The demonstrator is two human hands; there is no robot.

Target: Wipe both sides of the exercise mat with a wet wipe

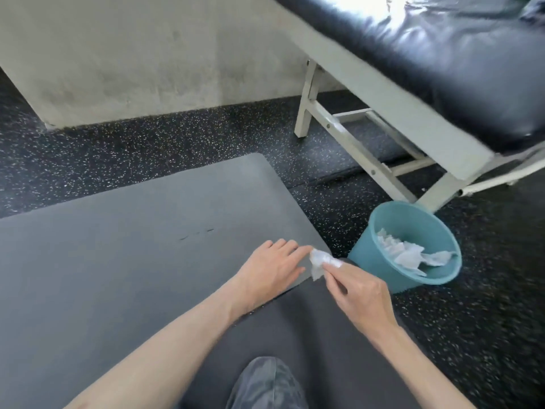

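**Wipe pinched at the mat's right edge**

You are pinching a crumpled white wet wipe (320, 264) with your right hand (358, 293), the thumb and first fingers curled together on its lower right part. Most of the wad is sticking out up and to the left of your fingertips, so the bulk of it is lying beyond the grip rather than inside it. The wipe is sitting right at the near right edge of the grey exercise mat (124, 246), close to its corner; whether it is touching the mat surface cannot be told from this view.

Your left hand (272, 268) is resting palm down on the mat just to the left of the wipe, fingers straight and slightly spread, holding nothing. Its fingertips are pointing toward the wad and the forefinger is almost meeting it; contact cannot be judged.

The mat is lying flat on the dark speckled floor (147, 143), with a few short dark marks showing on its surface ahead of your left hand. Your leg in dark trousers (309, 343) is overlapping the mat's near edge beneath both forearms.

Just to the right of the wipe, a teal bin (380, 261) is standing on the floor, with crumpled white wipes (407, 255) lying inside it. Behind the bin, a bench with black padding (442, 60) is standing on a white frame (354, 143)
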